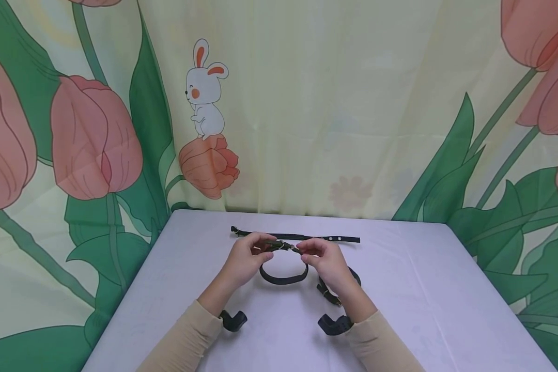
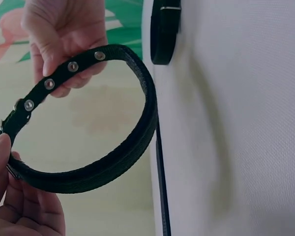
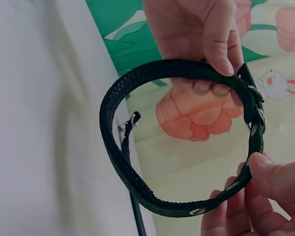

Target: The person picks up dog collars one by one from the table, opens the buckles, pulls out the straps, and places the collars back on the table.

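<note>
A black pet collar (image 1: 283,280), closed in a loop, is held up above the table between both hands. My left hand (image 1: 246,261) pinches it by the buckle end with thumb and fingers. On the other side of the buckle, my right hand (image 1: 327,263) pinches the strap among its metal eyelets. In the left wrist view the collar (image 2: 103,177) shows several eyelets along the strap. The right wrist view shows the metal buckle and ring of the collar (image 3: 108,123), with the strap end passed through.
Behind the hands a second black collar (image 1: 349,239) lies stretched out straight on the white table (image 1: 423,289). Another looped collar (image 1: 327,295) lies beneath the right wrist, partly hidden. A curtain (image 1: 297,129) printed with tulips and a rabbit hangs at the back.
</note>
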The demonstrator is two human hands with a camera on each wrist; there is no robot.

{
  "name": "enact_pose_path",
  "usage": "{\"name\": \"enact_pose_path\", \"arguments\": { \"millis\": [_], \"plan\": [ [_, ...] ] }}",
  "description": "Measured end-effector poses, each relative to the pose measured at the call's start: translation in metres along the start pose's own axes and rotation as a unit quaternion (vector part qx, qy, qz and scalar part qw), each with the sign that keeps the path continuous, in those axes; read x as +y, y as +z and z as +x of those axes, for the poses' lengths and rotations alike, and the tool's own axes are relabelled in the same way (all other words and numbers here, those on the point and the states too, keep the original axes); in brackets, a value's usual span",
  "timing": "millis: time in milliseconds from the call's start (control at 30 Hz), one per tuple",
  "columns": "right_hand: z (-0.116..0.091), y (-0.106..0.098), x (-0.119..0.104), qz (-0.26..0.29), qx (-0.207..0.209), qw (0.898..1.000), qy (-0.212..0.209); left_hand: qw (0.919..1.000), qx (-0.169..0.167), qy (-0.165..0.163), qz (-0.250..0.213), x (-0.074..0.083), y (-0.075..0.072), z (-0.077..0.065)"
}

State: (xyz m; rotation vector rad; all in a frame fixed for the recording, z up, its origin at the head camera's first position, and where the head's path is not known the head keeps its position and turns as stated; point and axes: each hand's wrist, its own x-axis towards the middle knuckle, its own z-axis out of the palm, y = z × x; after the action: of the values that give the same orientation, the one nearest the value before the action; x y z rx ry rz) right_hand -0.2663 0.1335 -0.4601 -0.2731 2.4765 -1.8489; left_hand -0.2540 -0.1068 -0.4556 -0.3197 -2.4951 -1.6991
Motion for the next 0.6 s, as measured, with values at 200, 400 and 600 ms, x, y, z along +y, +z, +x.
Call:
{"name": "enact_pose_path", "arguments": {
  "millis": [200, 400, 600],
  "plan": [
    [0.0004, -0.0014, 0.0012, -0.016, 0.002, 1.0, -0.002, 0.9998, -0.009, 0.014, 0.01, 0.0021, -0.0022, -0.0016],
    [0.0014, 0.0001, 0.0017, -0.014, -0.007, 1.0, -0.003, 0.9999, -0.008, 0.005, 0.01, 0.0016, -0.0001, -0.0012],
    [0.0025, 0.0052, -0.003, -0.02, -0.005, 1.0, -0.002, 0.9998, -0.015, 0.005, 0.01, 0.0025, 0.0041, -0.0011]
  ]
}}
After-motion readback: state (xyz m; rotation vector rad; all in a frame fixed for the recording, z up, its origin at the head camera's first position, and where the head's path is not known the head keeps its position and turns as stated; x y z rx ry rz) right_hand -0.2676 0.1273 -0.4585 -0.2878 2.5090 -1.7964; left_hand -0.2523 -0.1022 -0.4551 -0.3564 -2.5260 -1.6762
